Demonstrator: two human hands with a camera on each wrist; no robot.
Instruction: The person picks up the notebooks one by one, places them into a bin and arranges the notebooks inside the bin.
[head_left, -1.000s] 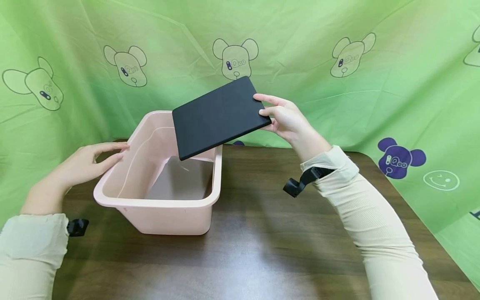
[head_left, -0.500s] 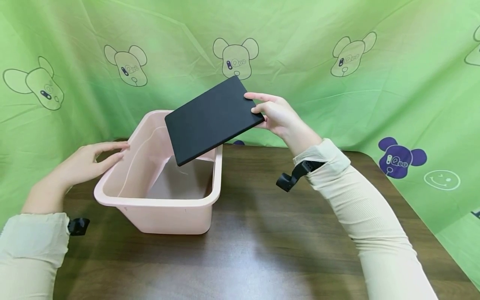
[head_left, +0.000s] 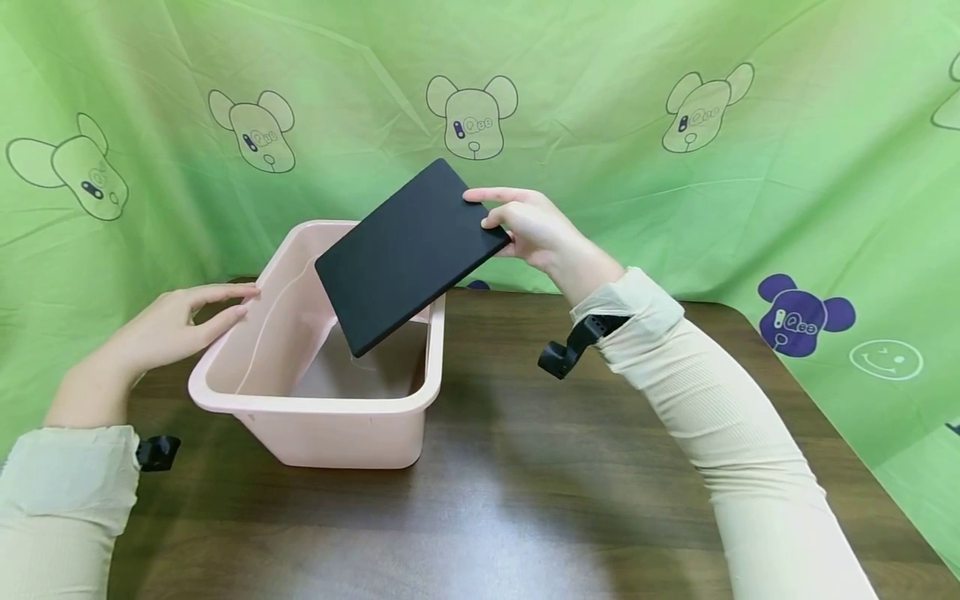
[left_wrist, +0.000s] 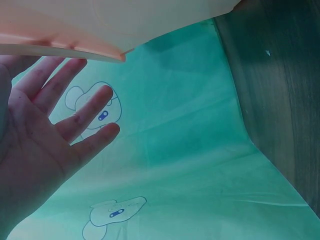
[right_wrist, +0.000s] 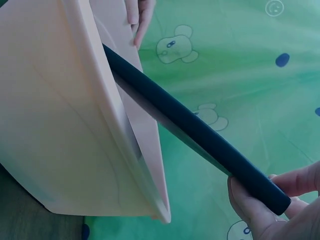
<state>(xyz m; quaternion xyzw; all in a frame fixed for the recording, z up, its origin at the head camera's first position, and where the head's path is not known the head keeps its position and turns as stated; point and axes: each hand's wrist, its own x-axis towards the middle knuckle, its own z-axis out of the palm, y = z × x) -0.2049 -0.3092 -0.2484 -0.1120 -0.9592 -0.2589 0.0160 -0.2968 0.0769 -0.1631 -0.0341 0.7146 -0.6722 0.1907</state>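
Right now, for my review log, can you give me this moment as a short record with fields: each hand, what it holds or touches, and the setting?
right hand: pinches one corner of a black flat slab
slab pose: tilted, low corner dipping into the bin, not resting on the floor of it
left hand: fingers straight, resting against the left rim of the pink plastic bin
bin: upright on a dark wooden table, nothing else seen inside
backdrop: green cloth with bear prints
sleeves: cream, a black wrist camera on each

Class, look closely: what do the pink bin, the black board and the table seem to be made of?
Pink bin: likely moulded plastic; smooth, faintly glossy walls, rolled rim.
Black board: matte, thin, stiff; perhaps a plastic or leatherette cover, uncertain.
Table: dark wood or wood-look laminate; visible grain, soft sheen.
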